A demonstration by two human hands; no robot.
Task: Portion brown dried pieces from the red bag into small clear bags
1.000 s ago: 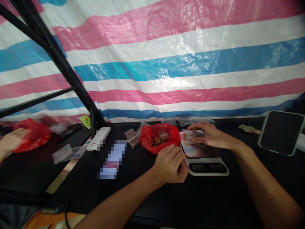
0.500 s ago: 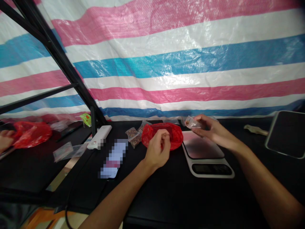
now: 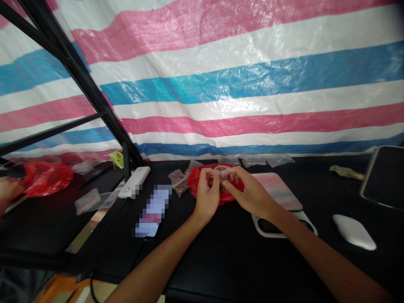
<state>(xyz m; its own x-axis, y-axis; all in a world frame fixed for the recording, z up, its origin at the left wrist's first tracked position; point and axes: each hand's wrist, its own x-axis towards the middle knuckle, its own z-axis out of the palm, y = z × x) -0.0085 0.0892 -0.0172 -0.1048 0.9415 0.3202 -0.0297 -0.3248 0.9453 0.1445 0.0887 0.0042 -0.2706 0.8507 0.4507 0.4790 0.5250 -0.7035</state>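
My left hand [image 3: 207, 189] and my right hand [image 3: 249, 188] meet over an open red plastic bag [image 3: 195, 173]. Between their fingertips is a small clear zip bag [image 3: 221, 169], its mouth spread, with some brown bits visible in it. Fingers of both hands are closed on its edges; what else the left fingers may pinch is hidden. A kitchen scale [image 3: 277, 189] with a shiny flat plate lies under and beside my right forearm, its display partly covered. Left of the red bag lie small clear bags [image 3: 178, 183] filled with brown bits.
Flat clear bags [image 3: 254, 160] lie along the back by the striped sheet [image 3: 240, 97]. A phone [image 3: 154, 210] and a white power strip [image 3: 135, 182] are at left; a white mouse [image 3: 354, 232] and a dark tablet-like panel [image 3: 383, 176] at right. Another person's hand [image 3: 9, 191] is far left.
My right hand has moved left from above the scale, bringing the small clear bag over the red bag. My left hand now meets it there. The white mouse shows, formerly behind my right arm.
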